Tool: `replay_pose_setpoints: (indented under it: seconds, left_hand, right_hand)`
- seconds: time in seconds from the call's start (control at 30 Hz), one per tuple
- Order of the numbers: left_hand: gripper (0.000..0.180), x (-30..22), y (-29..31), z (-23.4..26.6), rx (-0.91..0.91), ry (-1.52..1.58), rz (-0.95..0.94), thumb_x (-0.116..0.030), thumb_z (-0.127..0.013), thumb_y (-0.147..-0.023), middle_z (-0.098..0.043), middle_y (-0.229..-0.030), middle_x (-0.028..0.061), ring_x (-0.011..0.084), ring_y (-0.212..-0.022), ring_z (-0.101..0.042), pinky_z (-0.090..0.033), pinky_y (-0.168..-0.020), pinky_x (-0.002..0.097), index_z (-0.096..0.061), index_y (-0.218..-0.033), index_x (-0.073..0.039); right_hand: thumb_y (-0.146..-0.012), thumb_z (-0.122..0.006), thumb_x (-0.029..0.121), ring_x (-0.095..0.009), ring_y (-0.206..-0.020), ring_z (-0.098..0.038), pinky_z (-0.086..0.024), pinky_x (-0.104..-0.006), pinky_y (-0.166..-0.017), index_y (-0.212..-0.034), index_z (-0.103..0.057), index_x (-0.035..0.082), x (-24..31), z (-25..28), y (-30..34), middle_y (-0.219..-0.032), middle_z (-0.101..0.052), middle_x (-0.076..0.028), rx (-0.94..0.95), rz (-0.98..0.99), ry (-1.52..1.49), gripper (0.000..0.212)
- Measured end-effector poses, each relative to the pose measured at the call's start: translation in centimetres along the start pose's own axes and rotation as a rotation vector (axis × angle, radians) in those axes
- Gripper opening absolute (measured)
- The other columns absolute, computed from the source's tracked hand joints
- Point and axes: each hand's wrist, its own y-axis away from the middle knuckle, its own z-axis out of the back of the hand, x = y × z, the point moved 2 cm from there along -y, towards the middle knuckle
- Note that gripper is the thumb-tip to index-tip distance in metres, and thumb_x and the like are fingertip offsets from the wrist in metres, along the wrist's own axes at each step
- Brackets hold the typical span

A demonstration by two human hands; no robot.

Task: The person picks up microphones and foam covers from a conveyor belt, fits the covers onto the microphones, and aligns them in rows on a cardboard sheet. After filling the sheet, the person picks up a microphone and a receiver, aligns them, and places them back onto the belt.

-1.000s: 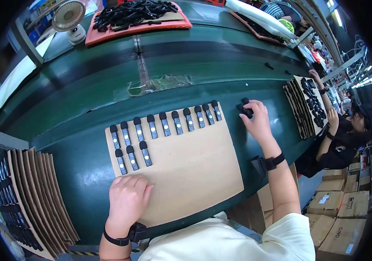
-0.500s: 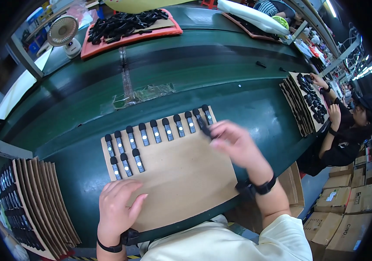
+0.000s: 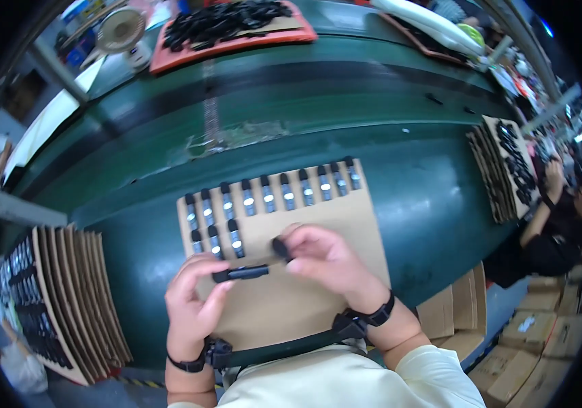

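A flat sheet of brown cardboard (image 3: 331,299) lies before me with small black clip-on microphones (image 3: 266,194) set on it. Each has a foam tip and a pale round dot. They form a full row along the far edge and a shorter second row at the left. Over the near left part of the sheet, my left hand (image 3: 195,292) pinches a black microphone (image 3: 248,272) lying sideways. My right hand (image 3: 325,262) is closed on a small dark piece (image 3: 281,249), just above and right of that microphone. The piece is blurred and partly covered by my fingers.
Upright cardboard sheets bearing microphones (image 3: 66,299) stand at the left. A red tray (image 3: 233,45) of black parts and a fan (image 3: 121,30) sit at the far left. Rightward, a co-worker's hand (image 3: 553,178) is near another cardboard stack (image 3: 491,177). Cartons (image 3: 529,333) fill the lower right.
My right hand has come from the far right corner of the sheet back toward its middle. My left hand, previously empty, now holds a microphone. The view has shifted slightly.
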Motion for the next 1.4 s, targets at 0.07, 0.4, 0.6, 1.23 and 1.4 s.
replay_pose_setpoints:
  seconds: [0.07, 0.4, 0.6, 1.23, 1.4]
  left_hand:
    - [0.027, 1.1, 0.3, -0.7, -0.028, 0.022, 0.029, -0.001, -0.075, -0.075, -0.068, -0.100, 0.0143, 0.0260, -0.095, -0.064, -0.049, -0.089, 0.0369, -0.066, -0.101, 0.000]
    - [0.026, 1.1, -0.5, -1.7, 0.001, 0.103, -0.049, -0.001, -0.077, -0.076, -0.068, -0.095, 0.0123, 0.0258, -0.091, -0.065, -0.050, -0.086, 0.0366, -0.067, -0.099, 0.000]
    - [0.024, 1.1, -0.4, -1.9, 0.055, 0.095, -0.080, -0.007, -0.077, -0.080, -0.068, -0.093, 0.0097, 0.0236, -0.089, -0.063, -0.046, -0.097, 0.0452, -0.065, -0.099, 0.000]
    - [0.033, 0.9, -0.5, -2.6, 0.117, 0.021, -0.150, -0.007, -0.081, -0.071, -0.069, -0.095, 0.0091, 0.0265, -0.088, -0.064, -0.046, -0.095, 0.0477, -0.067, -0.100, -0.003]
    - [0.032, 0.8, -0.6, -2.5, 0.146, 0.037, -0.167, -0.004, -0.080, -0.071, -0.068, -0.092, 0.0086, 0.0259, -0.087, -0.064, -0.045, -0.096, 0.0484, -0.067, -0.100, -0.004]
  right_hand:
    - [-0.086, -0.068, 0.001, -0.016, -0.092, -0.061, -0.050, -0.0294, -0.080, -0.109, -0.058, 0.003, -0.6, 1.6, 0.6, -0.104, -0.063, -0.011, -0.131, -0.077, -0.170, 0.025]
    - [-0.089, -0.067, 0.005, -0.010, -0.085, -0.060, -0.049, -0.0239, -0.073, -0.101, -0.055, 0.004, -0.2, 0.1, 0.2, -0.099, -0.064, -0.007, -0.171, -0.110, -0.280, 0.017]
    - [-0.088, -0.072, 0.014, -0.010, -0.070, -0.056, -0.045, -0.0220, -0.062, -0.109, -0.059, 0.000, -0.2, -0.3, 0.4, -0.091, -0.062, -0.008, -0.093, -0.184, 0.055, 0.029]
    - [-0.079, -0.079, 0.011, -0.014, -0.067, -0.054, -0.042, -0.0259, -0.062, -0.102, -0.067, 0.000, 0.8, -1.6, 0.3, -0.080, -0.061, -0.006, -0.046, 0.274, 0.678, 0.028]
    - [-0.079, -0.079, 0.011, -0.014, -0.067, -0.054, -0.042, -0.0257, -0.062, -0.101, -0.067, 0.000, 1.0, -1.7, 0.3, -0.080, -0.060, -0.006, -0.039, 0.269, 0.676, 0.027]
